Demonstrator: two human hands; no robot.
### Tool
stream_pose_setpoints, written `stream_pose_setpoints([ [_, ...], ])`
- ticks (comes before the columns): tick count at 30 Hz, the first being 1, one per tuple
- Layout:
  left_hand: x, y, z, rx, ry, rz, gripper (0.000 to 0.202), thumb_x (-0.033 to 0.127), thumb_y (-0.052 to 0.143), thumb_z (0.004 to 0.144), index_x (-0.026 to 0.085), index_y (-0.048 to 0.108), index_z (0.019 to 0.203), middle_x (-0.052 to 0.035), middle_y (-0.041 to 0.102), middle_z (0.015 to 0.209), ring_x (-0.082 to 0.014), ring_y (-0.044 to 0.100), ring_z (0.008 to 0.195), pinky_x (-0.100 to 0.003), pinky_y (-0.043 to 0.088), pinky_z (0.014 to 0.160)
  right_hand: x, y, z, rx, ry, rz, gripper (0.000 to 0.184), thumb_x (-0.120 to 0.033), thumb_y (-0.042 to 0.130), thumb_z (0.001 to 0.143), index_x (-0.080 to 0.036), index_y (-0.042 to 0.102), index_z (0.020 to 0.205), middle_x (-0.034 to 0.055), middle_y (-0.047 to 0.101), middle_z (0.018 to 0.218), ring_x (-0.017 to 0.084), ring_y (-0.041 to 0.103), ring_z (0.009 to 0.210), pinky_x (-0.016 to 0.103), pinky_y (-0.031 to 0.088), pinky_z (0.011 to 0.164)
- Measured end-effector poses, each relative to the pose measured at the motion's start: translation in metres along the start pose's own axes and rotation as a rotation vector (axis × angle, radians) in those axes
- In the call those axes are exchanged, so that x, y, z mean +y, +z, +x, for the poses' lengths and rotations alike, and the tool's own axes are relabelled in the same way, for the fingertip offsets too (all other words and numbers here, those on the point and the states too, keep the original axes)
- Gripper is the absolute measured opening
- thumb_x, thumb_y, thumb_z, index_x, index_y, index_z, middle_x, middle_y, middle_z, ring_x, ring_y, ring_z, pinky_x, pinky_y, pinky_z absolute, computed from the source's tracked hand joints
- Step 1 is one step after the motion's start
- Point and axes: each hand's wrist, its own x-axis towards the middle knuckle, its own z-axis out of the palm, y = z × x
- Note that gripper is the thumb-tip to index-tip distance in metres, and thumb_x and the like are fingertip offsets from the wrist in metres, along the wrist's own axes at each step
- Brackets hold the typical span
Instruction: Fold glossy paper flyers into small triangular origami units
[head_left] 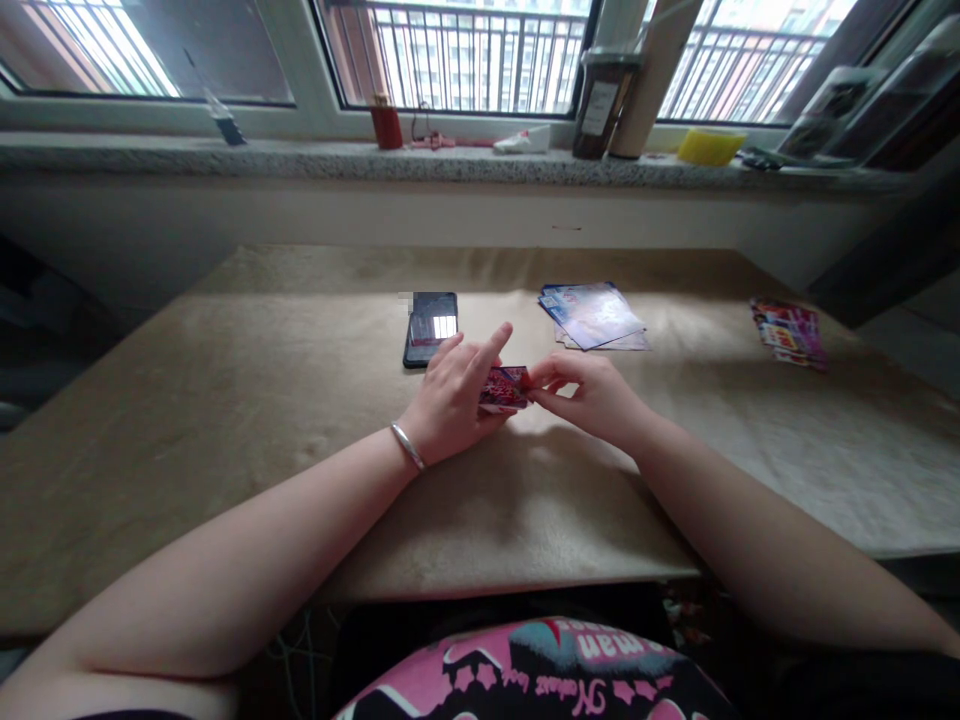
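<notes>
Near the middle of the table, my left hand point(457, 395) holds a small red printed card pack point(503, 387), its index finger stretched out above it. Part of the pack is hidden behind the fingers, and a pale edge shows along its lower side. At the pack's right end, my right hand point(585, 393) pinches with thumb and fingertips. A black phone point(431, 330) lies just beyond my left hand, its screen reflecting the window. Past my right hand rests a fanned pile of larger bluish printed sheets point(600, 310).
Several small colourful printed packs or cards point(791, 333) lie near the table's right edge. Behind the table point(247, 400) runs a stone windowsill point(300, 165) carrying a red bottle point(386, 123), a dark lidded container point(598, 105) and a yellow object point(711, 147).
</notes>
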Motion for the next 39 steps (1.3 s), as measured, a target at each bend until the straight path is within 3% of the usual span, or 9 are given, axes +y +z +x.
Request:
stream_pose_setpoints([
  [8, 0.003, -0.003, 0.001, 0.031, -0.105, -0.075, 0.084, 0.036, 0.068, 0.075, 0.023, 0.022, 0.143, -0.0007, 0.067, 0.096, -0.0208, 0.059, 0.094, -0.045, 0.024, 0.109, -0.003, 0.003, 0.000, 0.051, 0.009, 0.098, 0.004, -0.020, 0.060, 0.079, -0.020, 0.063, 0.082, 0.0016, 0.066, 0.080, 0.012, 0.062, 0.072, 0.024, 0.054, 0.063],
  [13, 0.001, 0.001, 0.001, 0.122, -0.129, -0.107, 0.082, 0.040, 0.070, 0.074, 0.022, 0.027, 0.141, -0.0030, 0.066, 0.097, -0.0202, 0.061, 0.090, -0.046, 0.024, 0.109, -0.004, 0.005, -0.001, 0.069, 0.031, 0.157, 0.018, -0.023, 0.063, 0.078, -0.020, 0.062, 0.096, 0.0041, 0.067, 0.091, 0.015, 0.064, 0.083, 0.029, 0.055, 0.070],
  [17, 0.001, 0.005, 0.001, 0.184, -0.134, -0.148, 0.080, 0.044, 0.069, 0.075, 0.022, 0.028, 0.140, -0.0047, 0.065, 0.102, -0.0194, 0.061, 0.090, -0.045, 0.023, 0.110, -0.005, 0.009, -0.002, 0.089, 0.048, 0.064, 0.019, -0.027, 0.069, 0.074, -0.022, 0.063, 0.092, 0.0023, 0.068, 0.091, 0.015, 0.063, 0.083, 0.029, 0.055, 0.069],
  [21, 0.004, 0.003, 0.001, 0.139, -0.122, -0.202, 0.074, 0.042, 0.064, 0.080, 0.022, 0.027, 0.140, -0.0044, 0.064, 0.101, -0.0201, 0.061, 0.096, -0.047, 0.021, 0.111, -0.008, 0.011, -0.002, 0.169, 0.006, 0.052, 0.010, -0.025, 0.065, 0.078, -0.023, 0.064, 0.087, 0.0017, 0.069, 0.089, 0.015, 0.064, 0.084, 0.028, 0.054, 0.067],
  [25, 0.005, -0.002, 0.001, 0.108, -0.080, -0.278, 0.058, 0.032, 0.052, 0.087, 0.021, 0.028, 0.139, -0.0075, 0.060, 0.113, -0.0204, 0.056, 0.109, -0.048, 0.017, 0.113, -0.010, 0.009, -0.002, 0.259, -0.046, 0.003, 0.009, -0.023, 0.064, 0.080, -0.024, 0.066, 0.088, 0.0024, 0.070, 0.090, 0.016, 0.065, 0.084, 0.030, 0.054, 0.068],
  [34, 0.006, -0.005, 0.005, 0.209, -0.088, -0.226, 0.024, 0.033, 0.059, 0.086, 0.024, 0.060, 0.108, -0.0039, 0.062, 0.110, -0.0177, 0.057, 0.106, -0.043, 0.024, 0.111, -0.013, 0.001, -0.002, 0.331, -0.175, -0.308, 0.009, -0.021, 0.062, 0.082, -0.025, 0.067, 0.089, 0.0020, 0.072, 0.094, 0.018, 0.064, 0.090, 0.037, 0.050, 0.085],
  [39, 0.005, -0.004, 0.006, 0.206, -0.117, -0.221, 0.013, 0.032, 0.062, 0.084, 0.027, 0.066, 0.095, -0.0009, 0.066, 0.101, -0.0161, 0.059, 0.099, -0.042, 0.026, 0.109, -0.016, 0.001, -0.002, 0.321, -0.204, -0.313, 0.012, -0.019, 0.061, 0.083, -0.028, 0.067, 0.088, 0.0013, 0.071, 0.095, 0.019, 0.063, 0.091, 0.038, 0.050, 0.085],
])
